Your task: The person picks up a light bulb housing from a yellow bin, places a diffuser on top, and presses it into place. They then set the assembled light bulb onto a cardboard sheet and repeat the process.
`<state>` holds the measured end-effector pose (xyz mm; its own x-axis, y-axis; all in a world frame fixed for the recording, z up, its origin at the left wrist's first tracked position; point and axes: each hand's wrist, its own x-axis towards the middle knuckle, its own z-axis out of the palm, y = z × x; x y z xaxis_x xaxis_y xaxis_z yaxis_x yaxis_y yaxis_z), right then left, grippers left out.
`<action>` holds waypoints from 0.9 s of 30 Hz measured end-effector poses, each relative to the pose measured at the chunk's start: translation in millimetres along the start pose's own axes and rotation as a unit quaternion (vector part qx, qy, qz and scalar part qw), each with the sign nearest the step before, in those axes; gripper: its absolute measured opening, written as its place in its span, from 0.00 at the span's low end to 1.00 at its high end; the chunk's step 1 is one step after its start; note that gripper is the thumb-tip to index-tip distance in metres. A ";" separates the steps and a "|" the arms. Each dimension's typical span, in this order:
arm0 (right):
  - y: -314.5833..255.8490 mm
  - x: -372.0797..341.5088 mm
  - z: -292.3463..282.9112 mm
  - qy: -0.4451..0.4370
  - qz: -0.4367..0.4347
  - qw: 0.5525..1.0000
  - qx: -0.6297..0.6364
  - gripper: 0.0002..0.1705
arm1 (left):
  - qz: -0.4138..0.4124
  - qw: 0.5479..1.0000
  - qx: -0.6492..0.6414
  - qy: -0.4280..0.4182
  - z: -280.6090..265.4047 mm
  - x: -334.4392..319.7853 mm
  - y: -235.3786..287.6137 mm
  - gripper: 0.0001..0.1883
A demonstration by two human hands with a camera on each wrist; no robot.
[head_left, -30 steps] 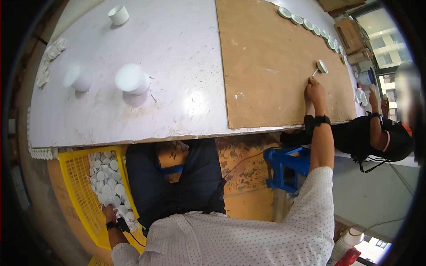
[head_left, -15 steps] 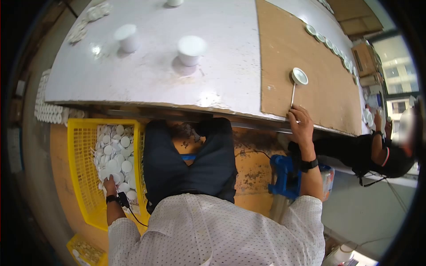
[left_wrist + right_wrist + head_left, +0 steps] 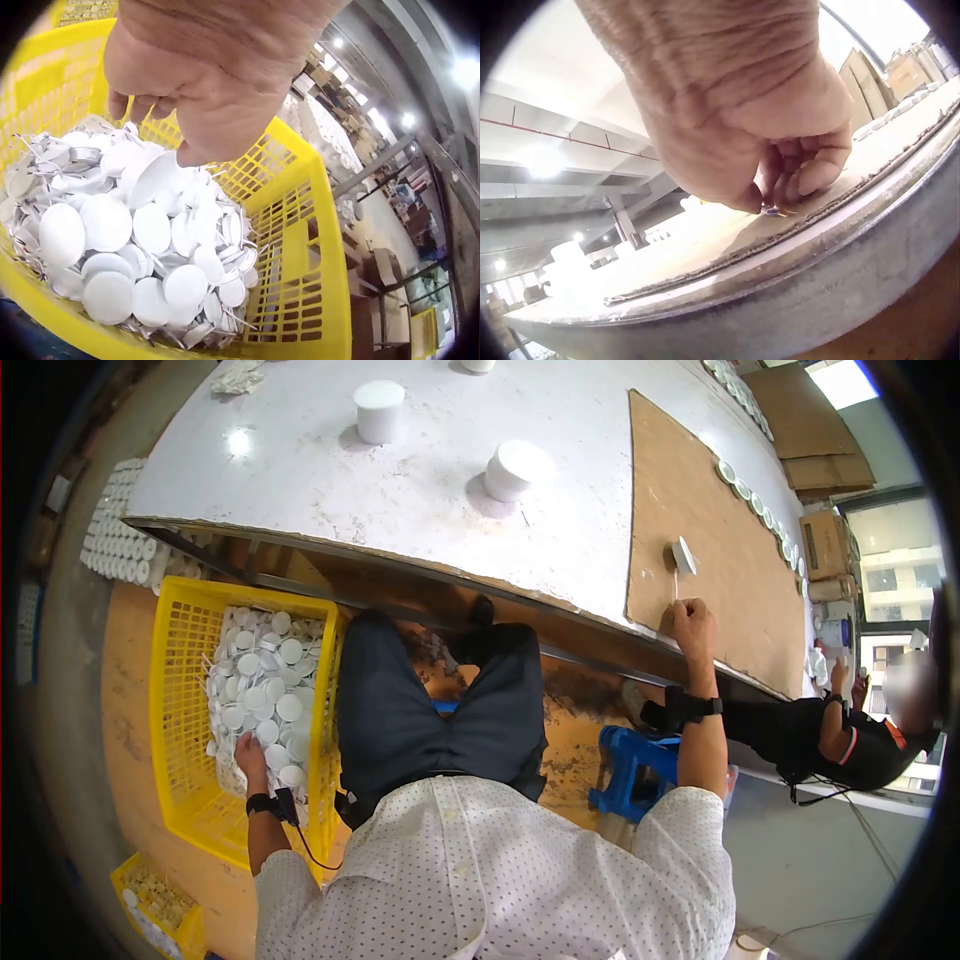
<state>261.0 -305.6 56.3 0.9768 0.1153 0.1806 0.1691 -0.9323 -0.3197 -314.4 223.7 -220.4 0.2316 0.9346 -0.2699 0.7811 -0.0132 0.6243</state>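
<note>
Right hand (image 3: 695, 628): at the table (image 3: 430, 500)'s near edge, fingers pinching the lead (image 3: 676, 588) of a white piece (image 3: 684, 556), probably sparing its face.
White piece: tilted, over the cardboard sheet (image 3: 670, 480) on the table, which likely protects it.
Left hand (image 3: 251, 755): below the table, thumb on a white disc (image 3: 154, 180), apparently pinching it; fingertips partly hidden.
Yellow basket (image 3: 322, 225): below the table, its walls containing the heap.

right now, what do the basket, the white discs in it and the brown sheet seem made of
The yellow basket: semi-gloss plastic, from its even colour and moulded slots.
The white discs: smooth, pale faces suggest plastic, though I can't be sure.
The brown sheet: matte, probably cardboard, given its ragged, layered edge.
</note>
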 end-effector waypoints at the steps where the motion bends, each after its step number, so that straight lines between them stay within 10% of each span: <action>1: -2.6 -6.4 -1.9 0.001 0.003 1.000 -0.006 0.14 | 0.044 0.996 -0.084 -0.002 15.0 3.3 1.4 0.14; 4: -18.7 -29.6 -5.8 -0.045 0.049 0.992 0.108 0.13 | 0.072 0.968 -0.228 -0.079 37.5 -24.0 108.0 0.12; 8: -36.1 -70.5 -2.5 -0.222 0.223 0.840 0.442 0.09 | 0.170 0.934 -0.233 -0.212 63.7 -64.4 235.1 0.11; 17: -93.1 -155.3 35.2 -0.268 0.139 0.823 0.480 0.09 | 0.231 0.737 -0.283 -0.569 117.1 -188.0 392.6 0.23; 27: -144.8 -204.7 58.7 -0.345 -0.003 0.847 0.404 0.07 | 0.232 0.761 -0.400 -0.455 141.4 -208.9 418.5 0.41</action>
<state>44.3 -174.0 11.0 0.7723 0.5525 -0.3136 -0.0629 -0.4247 -0.9032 46.0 -27.3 -6.4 0.9650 0.2567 -0.0531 -0.0256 0.2941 0.9554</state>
